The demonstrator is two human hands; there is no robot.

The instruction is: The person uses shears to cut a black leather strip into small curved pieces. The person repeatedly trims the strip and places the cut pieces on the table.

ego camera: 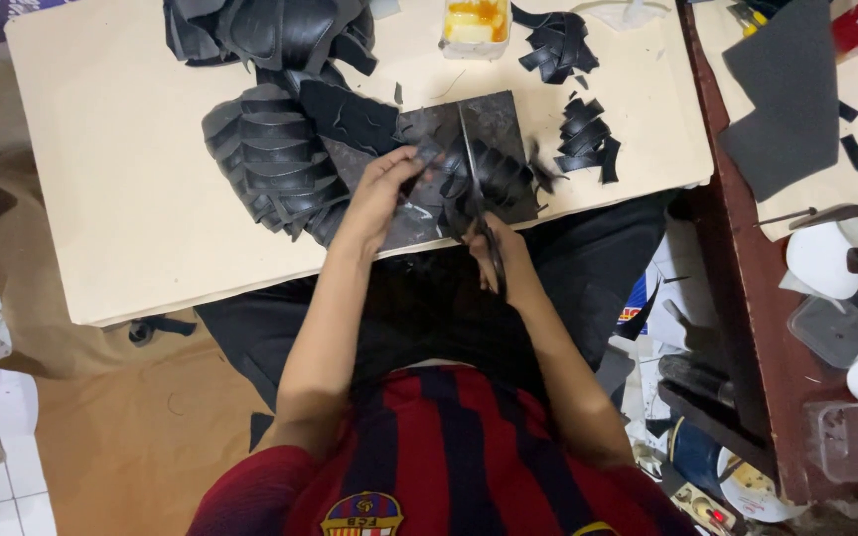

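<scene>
Right hand (504, 266) is gripping the handles of black scissors (476, 203), fingers curled shut through the loops, blades running up and away from the body with tips pointing toward the far table edge, long axis near vertical in view. Left hand (389, 189) is pinching a black leather piece (429, 164), fingertips pressed together on it just left of the blades. Both are working over a dark cutting board (419, 218) on the pale table (121, 179), stacked black strips (265, 159) lying to the left.

Head view, steeply downward, near table (131, 199)
</scene>
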